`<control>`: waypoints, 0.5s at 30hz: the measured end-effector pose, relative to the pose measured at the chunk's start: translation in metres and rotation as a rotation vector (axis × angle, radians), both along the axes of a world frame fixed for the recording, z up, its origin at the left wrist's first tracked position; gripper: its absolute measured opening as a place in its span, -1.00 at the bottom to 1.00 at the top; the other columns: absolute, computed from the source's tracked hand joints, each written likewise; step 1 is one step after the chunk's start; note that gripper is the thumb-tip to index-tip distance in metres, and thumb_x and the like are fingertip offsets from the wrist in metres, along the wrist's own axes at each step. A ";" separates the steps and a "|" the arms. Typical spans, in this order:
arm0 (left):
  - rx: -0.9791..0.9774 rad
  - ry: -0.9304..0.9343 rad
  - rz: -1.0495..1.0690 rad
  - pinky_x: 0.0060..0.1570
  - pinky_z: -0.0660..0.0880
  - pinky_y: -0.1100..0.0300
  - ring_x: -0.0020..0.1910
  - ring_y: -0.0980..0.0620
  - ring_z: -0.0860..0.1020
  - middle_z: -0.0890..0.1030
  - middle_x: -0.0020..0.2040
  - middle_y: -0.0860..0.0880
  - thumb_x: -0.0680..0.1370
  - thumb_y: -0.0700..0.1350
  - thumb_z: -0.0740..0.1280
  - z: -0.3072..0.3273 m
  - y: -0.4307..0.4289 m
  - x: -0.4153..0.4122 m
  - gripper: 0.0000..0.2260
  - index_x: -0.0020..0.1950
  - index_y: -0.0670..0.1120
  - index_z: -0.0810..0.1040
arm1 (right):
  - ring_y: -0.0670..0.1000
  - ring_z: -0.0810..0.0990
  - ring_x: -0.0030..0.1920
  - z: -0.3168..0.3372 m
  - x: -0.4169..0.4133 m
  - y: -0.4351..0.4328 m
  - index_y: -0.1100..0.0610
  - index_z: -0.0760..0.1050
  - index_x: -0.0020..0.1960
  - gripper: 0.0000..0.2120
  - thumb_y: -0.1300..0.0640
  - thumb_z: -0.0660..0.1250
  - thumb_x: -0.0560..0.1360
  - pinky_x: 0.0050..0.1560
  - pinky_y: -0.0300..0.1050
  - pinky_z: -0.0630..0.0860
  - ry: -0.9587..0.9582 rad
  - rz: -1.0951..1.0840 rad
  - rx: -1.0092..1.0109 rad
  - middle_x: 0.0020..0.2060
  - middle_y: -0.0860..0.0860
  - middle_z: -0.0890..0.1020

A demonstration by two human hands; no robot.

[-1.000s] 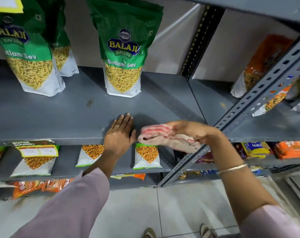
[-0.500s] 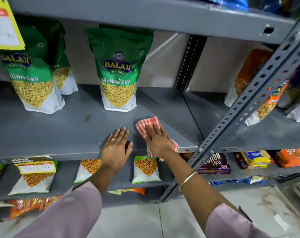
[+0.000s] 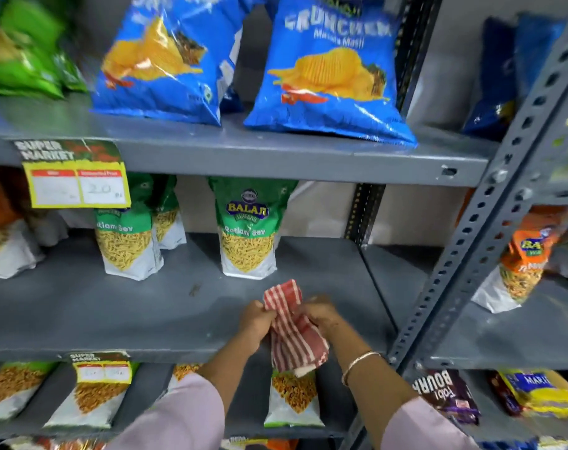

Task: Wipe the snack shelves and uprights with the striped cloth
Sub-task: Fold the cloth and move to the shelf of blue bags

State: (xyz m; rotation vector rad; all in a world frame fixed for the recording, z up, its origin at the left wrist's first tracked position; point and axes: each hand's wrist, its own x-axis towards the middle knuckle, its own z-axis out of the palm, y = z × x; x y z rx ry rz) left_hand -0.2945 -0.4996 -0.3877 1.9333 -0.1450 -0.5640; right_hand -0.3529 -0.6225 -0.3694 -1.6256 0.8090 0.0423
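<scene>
The red-and-white striped cloth (image 3: 292,332) hangs between both my hands over the front edge of the grey middle shelf (image 3: 113,313). My left hand (image 3: 253,321) grips its upper left part. My right hand (image 3: 320,315) holds it from the right side. The cloth's top stands up above my fingers and its lower end droops past the shelf lip. The perforated grey upright (image 3: 490,241) rises to the right of my hands, apart from the cloth.
Green Ratlami Sev packs (image 3: 248,228) stand at the back of the middle shelf. Blue chip bags (image 3: 328,73) lie on the shelf above. A yellow price tag (image 3: 76,181) hangs from that shelf's lip. More snack packs fill the lower shelf and the right bay.
My left hand left the shelf surface and took hold of the cloth beside my right hand. The cloth came up off the shelf. The view tilted upward, showing the upper shelf.
</scene>
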 end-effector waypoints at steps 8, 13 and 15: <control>-0.457 0.275 -0.093 -0.15 0.50 0.16 -0.13 -0.01 0.55 0.60 -0.09 -0.10 0.52 -0.33 0.31 0.067 0.059 0.022 -0.91 -0.03 -0.18 0.48 | -0.05 0.64 -0.31 0.085 0.008 0.027 0.24 0.54 -0.05 -0.84 0.44 0.32 0.46 -0.43 -0.29 0.56 -0.157 0.264 0.002 -0.26 0.04 0.67; -0.504 0.148 -0.317 -0.11 0.54 0.18 -0.16 0.02 0.60 0.67 -0.17 -0.04 0.50 -0.38 0.31 0.125 0.128 0.031 -0.85 -0.06 -0.16 0.55 | -0.05 0.65 -0.12 0.144 0.005 0.071 0.15 0.56 0.05 -0.77 0.40 0.35 0.46 -0.11 -0.19 0.61 -0.206 0.479 -0.038 -0.10 0.00 0.67; -0.524 0.120 -0.430 -0.09 0.56 0.17 -0.11 0.01 0.62 0.67 -0.08 -0.07 0.50 -0.39 0.29 0.149 0.164 0.030 -0.82 0.01 -0.17 0.56 | -0.09 0.67 -0.12 0.172 0.003 0.097 0.09 0.58 0.06 -0.73 0.38 0.38 0.45 -0.08 -0.17 0.61 -0.216 0.593 -0.118 -0.10 -0.05 0.70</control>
